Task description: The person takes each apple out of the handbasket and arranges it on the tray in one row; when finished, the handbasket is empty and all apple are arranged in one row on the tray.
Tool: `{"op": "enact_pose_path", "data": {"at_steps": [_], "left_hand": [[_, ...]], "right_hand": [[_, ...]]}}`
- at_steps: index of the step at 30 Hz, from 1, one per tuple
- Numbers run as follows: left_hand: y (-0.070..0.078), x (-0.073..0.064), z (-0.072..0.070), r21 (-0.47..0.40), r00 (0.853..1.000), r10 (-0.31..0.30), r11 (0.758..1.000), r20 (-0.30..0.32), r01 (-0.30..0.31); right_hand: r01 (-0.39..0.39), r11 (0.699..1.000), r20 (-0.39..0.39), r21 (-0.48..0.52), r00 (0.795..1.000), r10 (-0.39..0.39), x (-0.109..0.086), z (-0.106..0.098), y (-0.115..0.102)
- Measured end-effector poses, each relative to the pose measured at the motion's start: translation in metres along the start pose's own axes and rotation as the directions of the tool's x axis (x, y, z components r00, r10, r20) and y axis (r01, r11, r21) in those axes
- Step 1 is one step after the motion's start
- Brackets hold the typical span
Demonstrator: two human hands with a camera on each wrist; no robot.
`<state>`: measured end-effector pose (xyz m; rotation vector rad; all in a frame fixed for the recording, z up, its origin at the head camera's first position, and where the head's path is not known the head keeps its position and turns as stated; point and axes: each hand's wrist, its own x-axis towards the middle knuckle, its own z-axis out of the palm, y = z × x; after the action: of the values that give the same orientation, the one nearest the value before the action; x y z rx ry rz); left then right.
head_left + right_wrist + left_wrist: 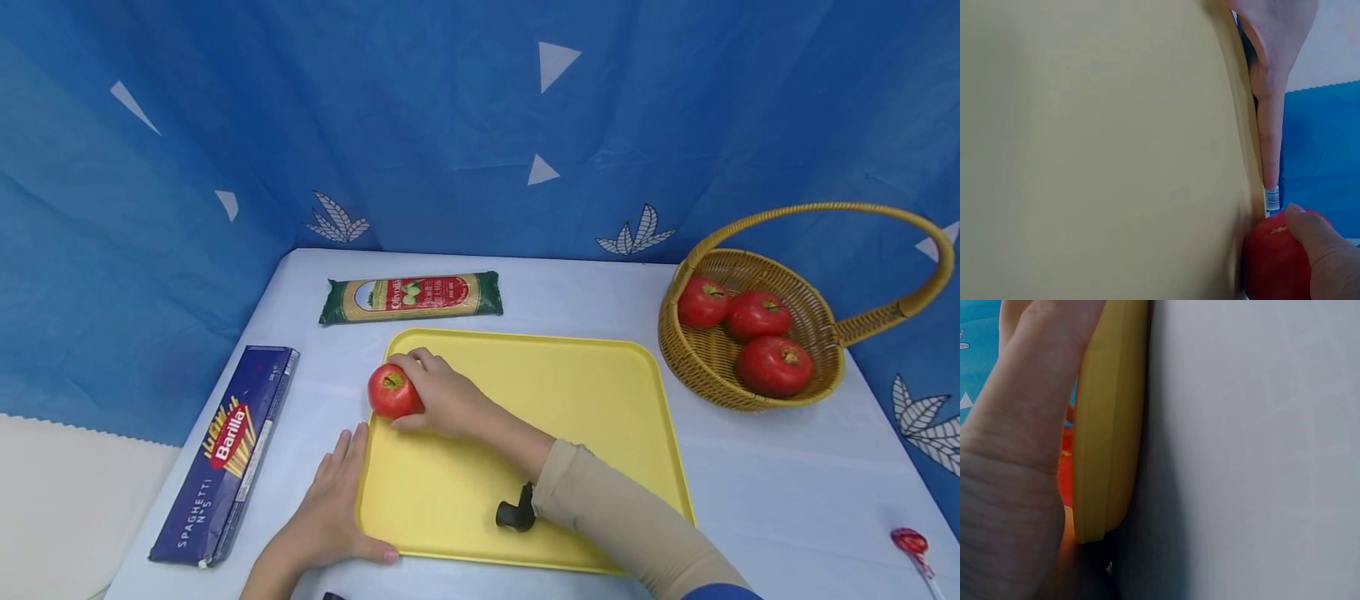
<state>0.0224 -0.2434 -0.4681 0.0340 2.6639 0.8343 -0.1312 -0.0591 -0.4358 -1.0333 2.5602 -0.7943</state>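
My right hand (442, 398) grips a red apple (392, 392) at the left rim of a yellow tray (570, 400). In the right wrist view the thumb (1319, 240) lies on the apple (1277, 265), while the other fingers are out of sight. My left hand (330, 504) rests against the tray's near left corner, its fingers straight along the left side and the thumb at the front edge. The left wrist view shows that hand (1029, 412) beside the tray's yellow rim (1110, 425).
A wicker basket (686, 375) with three red apples (775, 367) stands at the right. Left of the tray lies a blue spaghetti box (225, 454); behind it, a green-ended pasta packet (411, 297). A red lollipop (909, 542) lies near the right edge.
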Motion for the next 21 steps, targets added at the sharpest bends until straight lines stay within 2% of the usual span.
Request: {"op": "enact_pose_path", "data": {"at_steps": [4,13,17,21], "left_hand": [[0.001,0.002,-0.001,0.008,1.0,-0.013,1.0,0.015,0.013],[0.003,0.001,-0.003,0.005,1.0,-0.009,1.0,0.02,0.009],[0.003,0.0,-0.003,0.002,1.0,0.003,1.0,0.007,-0.003],[0.003,-0.001,-0.002,-0.004,1.0,0.008,1.0,-0.005,-0.008]], "right_hand": [[-0.006,0.996,-0.013,-0.088,1.0,0.005,0.0,-0.001,-0.002],[-0.002,0.989,-0.016,-0.148,1.0,0.0,-0.004,-0.007,-0.004],[0.004,0.988,-0.045,-0.155,0.999,-0.011,-0.014,-0.017,-0.005],[0.002,0.992,-0.098,-0.128,0.995,-0.015,-0.035,-0.038,-0.001]]}}
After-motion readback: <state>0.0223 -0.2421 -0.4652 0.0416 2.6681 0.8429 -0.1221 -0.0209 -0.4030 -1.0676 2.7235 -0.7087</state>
